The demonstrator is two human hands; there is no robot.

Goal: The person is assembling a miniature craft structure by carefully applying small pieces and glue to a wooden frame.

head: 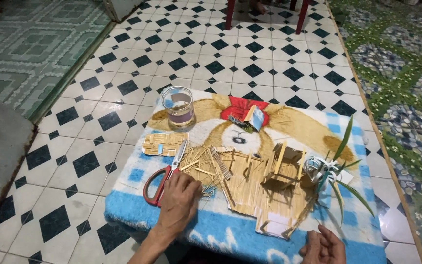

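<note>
Left hand [180, 199] lies palm-down on the loose bamboo sticks [202, 168], fingers curled, hold unclear; right hand [324, 247] is loosely closed, apparently empty; step appears to be stick selection for the stick house model [274, 183]; red-handled scissors [164, 178] touch the pile's left; glass jar [179, 106] beyond.

Red-handled scissors [164, 177] on a blue-checked cloth [137, 200] (brown dog print).

Looked like somebody's home, with the craft stuff set up right on the floor. The floor [250, 58] was white tile with black diamonds, a cartoon-print fleece blanket [137, 200] covered a low stand, and red chair legs [301, 17] stood further back beside a green patterned mat [396, 63].
</note>
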